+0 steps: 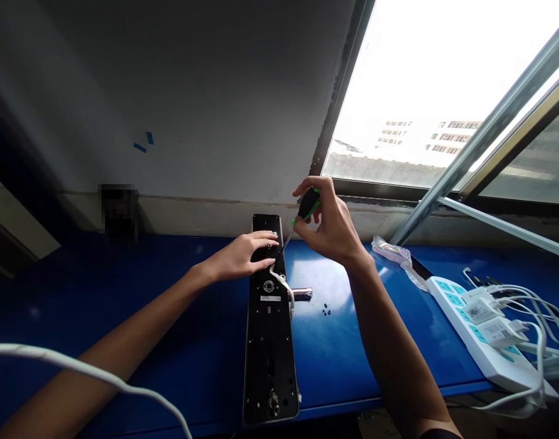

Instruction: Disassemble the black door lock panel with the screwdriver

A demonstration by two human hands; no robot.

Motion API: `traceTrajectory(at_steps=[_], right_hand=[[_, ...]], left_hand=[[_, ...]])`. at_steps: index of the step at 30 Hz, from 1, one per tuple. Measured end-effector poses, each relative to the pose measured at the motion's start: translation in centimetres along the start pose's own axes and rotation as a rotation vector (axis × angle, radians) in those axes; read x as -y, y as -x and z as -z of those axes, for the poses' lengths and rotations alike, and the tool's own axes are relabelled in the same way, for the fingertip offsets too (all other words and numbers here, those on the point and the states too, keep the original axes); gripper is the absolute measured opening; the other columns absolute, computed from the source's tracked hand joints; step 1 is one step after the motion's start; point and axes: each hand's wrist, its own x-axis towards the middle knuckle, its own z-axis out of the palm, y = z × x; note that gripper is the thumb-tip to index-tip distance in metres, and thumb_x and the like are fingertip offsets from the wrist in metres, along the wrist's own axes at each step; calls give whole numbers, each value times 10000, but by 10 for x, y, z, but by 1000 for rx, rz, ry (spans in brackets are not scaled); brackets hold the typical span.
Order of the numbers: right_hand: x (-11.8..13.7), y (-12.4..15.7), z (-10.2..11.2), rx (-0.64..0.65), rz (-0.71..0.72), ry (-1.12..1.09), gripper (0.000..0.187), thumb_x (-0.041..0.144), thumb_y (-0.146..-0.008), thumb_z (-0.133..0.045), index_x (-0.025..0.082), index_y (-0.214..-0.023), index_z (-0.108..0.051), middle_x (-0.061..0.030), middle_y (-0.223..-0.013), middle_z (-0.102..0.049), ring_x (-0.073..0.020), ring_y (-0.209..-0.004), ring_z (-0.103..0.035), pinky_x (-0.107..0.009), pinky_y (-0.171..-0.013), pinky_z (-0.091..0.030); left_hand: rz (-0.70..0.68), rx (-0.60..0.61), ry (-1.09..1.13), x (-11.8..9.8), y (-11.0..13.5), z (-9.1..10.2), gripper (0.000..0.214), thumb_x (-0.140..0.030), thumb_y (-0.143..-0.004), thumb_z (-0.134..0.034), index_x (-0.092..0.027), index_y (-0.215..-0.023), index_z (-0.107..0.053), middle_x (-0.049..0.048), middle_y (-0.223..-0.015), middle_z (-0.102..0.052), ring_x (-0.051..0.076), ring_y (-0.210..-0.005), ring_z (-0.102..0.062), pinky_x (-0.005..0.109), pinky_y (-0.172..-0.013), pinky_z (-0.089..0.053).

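"What's the right hand doing?"

"Closed around a green-handled screwdriver, tip down at the upper part of the black lock plate."

"And the left hand?"

"Resting on that plate, fingers lightly spread, holding nothing."

"Where's the plate?"

"Flat on the blue table, with a few small screws just to its right."

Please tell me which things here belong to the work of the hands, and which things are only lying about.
Part of the work:
left hand
right hand
green-and-black screwdriver
black lock panel
white cable
short metal bar
small black screws

Only lying about:
white power strip
plugged-in chargers
plastic packet
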Motion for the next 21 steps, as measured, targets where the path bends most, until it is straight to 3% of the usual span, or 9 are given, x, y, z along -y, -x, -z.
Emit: traceTrajectory(at_steps=[4, 9, 13, 21], right_hand=[[0, 0, 2, 0, -16, 7, 405, 170, -840, -659, 272, -1192, -486, 11, -1012, -685, -98, -632, -488, -290, -677, -487], [4, 0, 5, 27, 12, 13, 508, 101, -789, -648, 262, -1237, -469, -18, -1139, -651, -94, -675, -517, -277, -669, -481], [4, 0, 6, 3, -3, 33, 399, 182, -862, -670, 265, -1211, -495, -6, -1065, -667, -102, -677, -518, -285, -667, -489], [6, 0, 10, -76, 55, 21, 383, 114, -823, -606, 266, -1165, -528, -12, -1037, -652, -128, -747, -568, -309, -679, -524]], left_hand=[[-2, -6, 1, 0, 0, 0, 472, -455, -965, -638, -207, -1366, -667, 94, -1555, -547, 286, -1477, -470, 448, -1246, -386], [-10, -26, 3, 2, 0, -3, 464, -444, -962, -640, -214, -1364, -668, 93, -1544, -558, 282, -1465, -485, 449, -1242, -392], [-8, -38, 1, 0, 0, -3, 456, -417, -959, -646, -205, -1362, -665, 92, -1537, -563, 271, -1456, -494, 439, -1245, -389], [-31, -137, -50, -11, -6, -8, 340, -395, -960, -650, -226, -1247, -724, 69, -1374, -695, 271, -1369, -580, 442, -1196, -455]])
